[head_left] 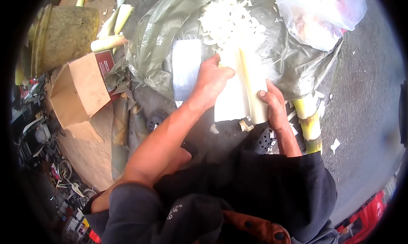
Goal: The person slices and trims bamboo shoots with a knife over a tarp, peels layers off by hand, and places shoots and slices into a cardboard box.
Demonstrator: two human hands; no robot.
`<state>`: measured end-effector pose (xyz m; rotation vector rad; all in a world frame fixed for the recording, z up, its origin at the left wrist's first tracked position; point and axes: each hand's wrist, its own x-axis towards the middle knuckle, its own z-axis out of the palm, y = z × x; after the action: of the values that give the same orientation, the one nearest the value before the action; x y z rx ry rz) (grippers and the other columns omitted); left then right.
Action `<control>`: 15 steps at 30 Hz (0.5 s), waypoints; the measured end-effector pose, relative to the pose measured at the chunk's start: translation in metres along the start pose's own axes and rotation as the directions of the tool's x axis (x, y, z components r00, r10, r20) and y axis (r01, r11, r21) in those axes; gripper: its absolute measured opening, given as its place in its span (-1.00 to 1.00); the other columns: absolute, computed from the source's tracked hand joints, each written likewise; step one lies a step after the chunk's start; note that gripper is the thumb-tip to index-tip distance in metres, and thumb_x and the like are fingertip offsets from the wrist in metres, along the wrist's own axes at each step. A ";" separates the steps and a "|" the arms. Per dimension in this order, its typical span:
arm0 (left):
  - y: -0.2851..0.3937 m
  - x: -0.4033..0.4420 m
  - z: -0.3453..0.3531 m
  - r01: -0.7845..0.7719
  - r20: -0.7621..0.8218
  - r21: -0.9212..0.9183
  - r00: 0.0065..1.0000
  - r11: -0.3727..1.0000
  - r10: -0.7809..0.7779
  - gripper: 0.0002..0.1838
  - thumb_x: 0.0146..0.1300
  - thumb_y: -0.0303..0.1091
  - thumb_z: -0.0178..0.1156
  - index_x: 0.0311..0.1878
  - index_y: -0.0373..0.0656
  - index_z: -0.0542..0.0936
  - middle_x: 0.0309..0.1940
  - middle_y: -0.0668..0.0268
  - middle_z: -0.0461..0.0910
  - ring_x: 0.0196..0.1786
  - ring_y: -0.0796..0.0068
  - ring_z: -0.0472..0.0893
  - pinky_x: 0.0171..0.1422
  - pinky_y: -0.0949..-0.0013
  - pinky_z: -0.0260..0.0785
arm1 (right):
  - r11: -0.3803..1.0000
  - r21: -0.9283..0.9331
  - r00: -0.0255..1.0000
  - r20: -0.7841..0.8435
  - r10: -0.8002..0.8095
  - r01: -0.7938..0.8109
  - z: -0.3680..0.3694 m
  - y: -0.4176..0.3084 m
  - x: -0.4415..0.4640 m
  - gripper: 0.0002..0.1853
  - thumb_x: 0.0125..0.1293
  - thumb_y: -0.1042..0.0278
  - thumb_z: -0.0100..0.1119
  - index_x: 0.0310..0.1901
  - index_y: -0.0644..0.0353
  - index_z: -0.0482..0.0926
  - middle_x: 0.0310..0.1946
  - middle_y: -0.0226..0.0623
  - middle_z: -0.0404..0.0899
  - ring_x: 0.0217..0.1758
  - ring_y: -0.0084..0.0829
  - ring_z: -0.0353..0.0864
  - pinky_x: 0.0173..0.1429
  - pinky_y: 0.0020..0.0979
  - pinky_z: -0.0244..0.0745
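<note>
A pale, peeled stalk lies lengthwise along the right side of a white board. My right hand grips the stalk near its lower end, thumb on top. Over the board's left edge, my left hand is closed, with its thumb pointing toward the stalk; what its fingers hold is hidden. A broad metal blade shows just left of that hand, and no handle is visible. Beyond the stalk's far end, a pile of white cut rings and slices rests on a greenish plastic sheet.
An open cardboard box and a dirty yellowish bucket stand at the left, near more pale stalks. At the upper right is a translucent plastic bag. A segmented yellow-green stalk lies beside my right forearm.
</note>
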<state>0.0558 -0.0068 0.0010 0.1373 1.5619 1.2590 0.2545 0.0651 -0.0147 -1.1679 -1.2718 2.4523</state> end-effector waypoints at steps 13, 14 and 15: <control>-0.001 -0.008 0.007 -0.197 -0.049 0.204 0.976 0.959 0.211 -0.60 0.12 -0.56 0.17 0.08 -0.42 0.60 -0.25 0.11 0.70 -0.29 0.47 0.63 -0.20 0.34 0.51 | 0.975 0.213 0.997 -0.059 -0.048 0.060 0.004 0.005 0.014 -0.26 0.21 0.23 0.24 0.42 0.33 0.34 0.17 -0.03 0.59 0.13 -0.29 0.66 0.20 -0.30 0.59; 0.002 -0.008 0.005 -0.167 -0.055 0.187 0.982 0.968 0.180 -0.60 0.09 -0.59 0.15 0.06 -0.41 0.61 -0.24 0.09 0.71 -0.24 0.37 0.67 -0.12 0.30 0.53 | 0.983 0.177 0.992 -0.118 -0.033 0.054 0.003 -0.001 0.010 -0.25 0.21 0.22 0.22 0.43 0.33 0.32 0.17 -0.04 0.59 0.12 -0.29 0.66 0.20 -0.30 0.59; 0.012 -0.013 0.001 -0.141 -0.047 0.169 0.987 0.975 0.151 -0.59 0.07 -0.62 0.13 0.04 -0.40 0.63 -0.23 0.06 0.73 -0.19 0.27 0.70 -0.05 0.27 0.55 | 0.995 -0.097 0.986 -0.164 -0.036 0.020 0.001 0.001 0.015 -0.22 0.17 0.21 0.31 0.41 0.34 0.32 0.13 -0.07 0.59 0.10 -0.30 0.64 0.20 -0.32 0.55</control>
<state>0.0560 -0.0092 0.0183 0.3284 1.7338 1.2547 0.2441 0.0705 -0.0242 -1.3357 -1.3591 2.2433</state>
